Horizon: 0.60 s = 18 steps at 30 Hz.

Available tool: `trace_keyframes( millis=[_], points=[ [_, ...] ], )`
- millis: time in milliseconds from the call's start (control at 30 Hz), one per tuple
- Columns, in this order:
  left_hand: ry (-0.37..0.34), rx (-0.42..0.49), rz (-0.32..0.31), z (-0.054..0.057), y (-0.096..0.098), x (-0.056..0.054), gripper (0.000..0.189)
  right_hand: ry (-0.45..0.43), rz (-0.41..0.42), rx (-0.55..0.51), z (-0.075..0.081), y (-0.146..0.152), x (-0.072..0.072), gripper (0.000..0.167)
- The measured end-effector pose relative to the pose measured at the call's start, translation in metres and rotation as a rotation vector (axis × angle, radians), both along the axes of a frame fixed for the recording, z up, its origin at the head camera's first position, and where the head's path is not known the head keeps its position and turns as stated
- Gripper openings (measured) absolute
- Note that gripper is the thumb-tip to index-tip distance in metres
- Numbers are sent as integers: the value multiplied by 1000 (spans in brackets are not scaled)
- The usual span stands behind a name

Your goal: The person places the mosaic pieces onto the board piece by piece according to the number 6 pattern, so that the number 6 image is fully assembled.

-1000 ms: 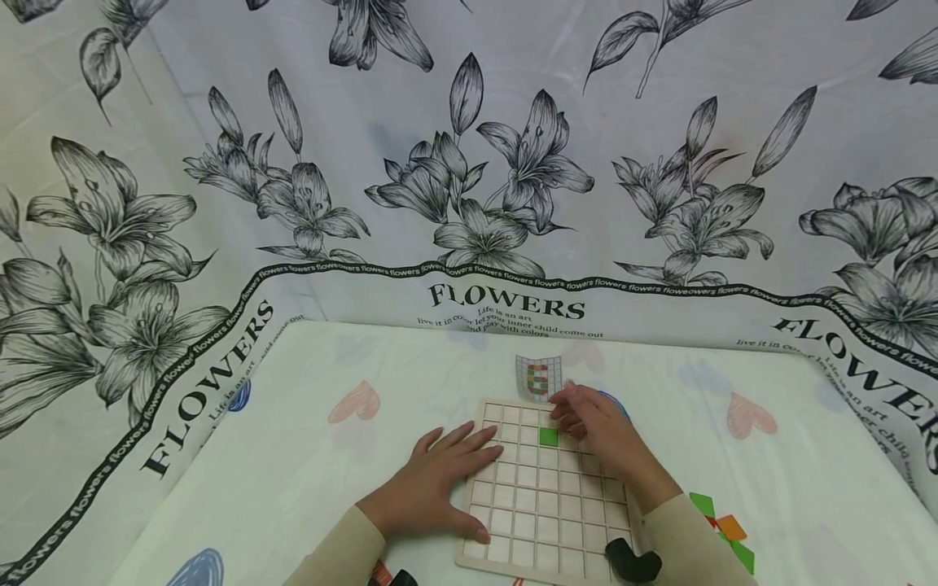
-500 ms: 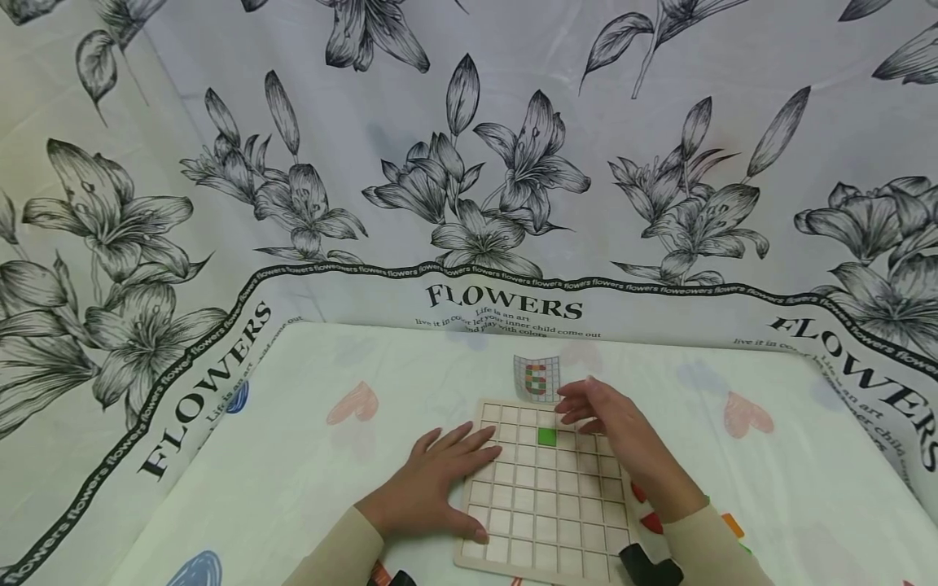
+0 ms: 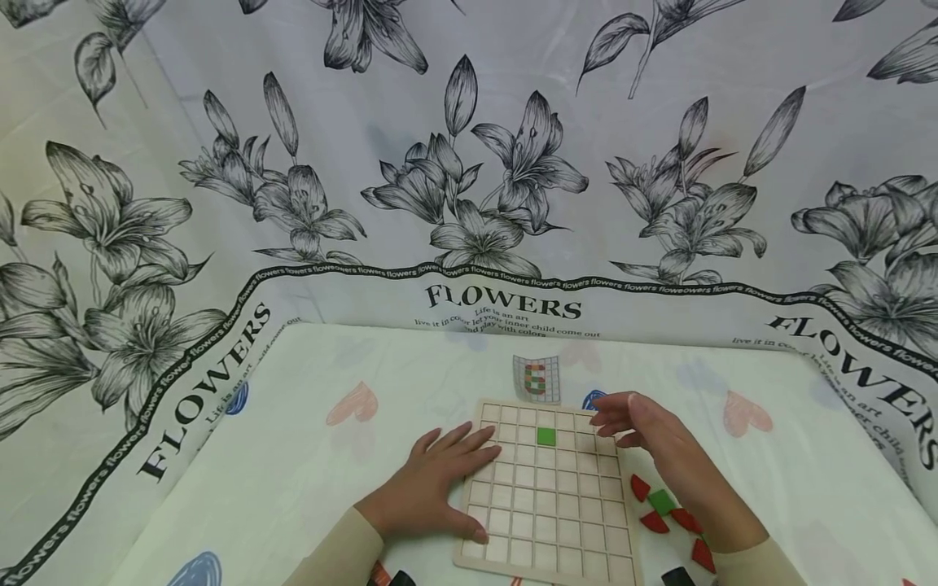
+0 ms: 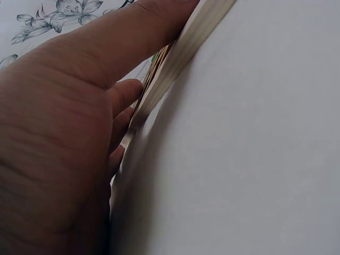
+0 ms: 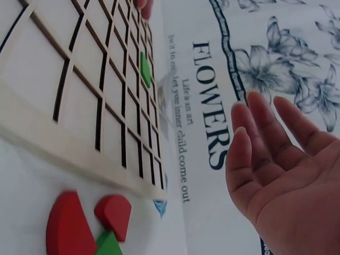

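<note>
Backdrop: white cloth printed with black line-drawn lilies (image 3: 469, 199), hanging behind the table's far edge.
Table: white cover with coloured hearts (image 3: 425, 366), carrying everything below.
Board: square, pale wooden grid board with a raised rim (image 3: 547, 523), lying flat on the table.
Left hand: the left hand (image 3: 443, 480) is spread wide along the board's left edge, fingertips over the rim and thumb near its near left corner; it steadies rather than grips.
Right hand: the right hand (image 3: 648, 435) is raised by the board's far right corner, fingers loosely bent and parted, holding nothing.
Card: small gridded card with a coloured pattern (image 3: 536, 379), just beyond the board's far edge.
Loose pieces: red quarter-round pieces (image 3: 655, 522) and a loose green square (image 3: 662, 502) beside the board's right edge, some partly behind the wrist.
Placed piece: flat green square tile (image 3: 545, 437), seated in the second row from the far edge, touched by neither hand.
Just changed: the right hand has drawn back from the tile towards the right edge, uncovering more loose pieces; the tile stays put, so its placing looks finished.
</note>
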<state>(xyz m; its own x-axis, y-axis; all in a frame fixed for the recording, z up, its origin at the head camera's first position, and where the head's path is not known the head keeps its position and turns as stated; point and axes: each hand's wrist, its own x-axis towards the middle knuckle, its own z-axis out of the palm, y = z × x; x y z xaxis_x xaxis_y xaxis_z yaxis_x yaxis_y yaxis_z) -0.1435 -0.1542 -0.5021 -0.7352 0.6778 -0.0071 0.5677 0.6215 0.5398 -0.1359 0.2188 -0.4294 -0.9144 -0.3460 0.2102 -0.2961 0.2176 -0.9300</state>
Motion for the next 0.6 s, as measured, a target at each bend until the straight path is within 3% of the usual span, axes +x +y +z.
trace_keyframes(
  millis=[433, 600],
  points=[
    [9, -17, 6, -1, 0, 0, 113, 30, -37, 40, -7, 39, 17, 44],
    [13, -11, 3, -1, 0, 0, 113, -20, -89, 74, -14, 50, 21, 45]
  ],
)
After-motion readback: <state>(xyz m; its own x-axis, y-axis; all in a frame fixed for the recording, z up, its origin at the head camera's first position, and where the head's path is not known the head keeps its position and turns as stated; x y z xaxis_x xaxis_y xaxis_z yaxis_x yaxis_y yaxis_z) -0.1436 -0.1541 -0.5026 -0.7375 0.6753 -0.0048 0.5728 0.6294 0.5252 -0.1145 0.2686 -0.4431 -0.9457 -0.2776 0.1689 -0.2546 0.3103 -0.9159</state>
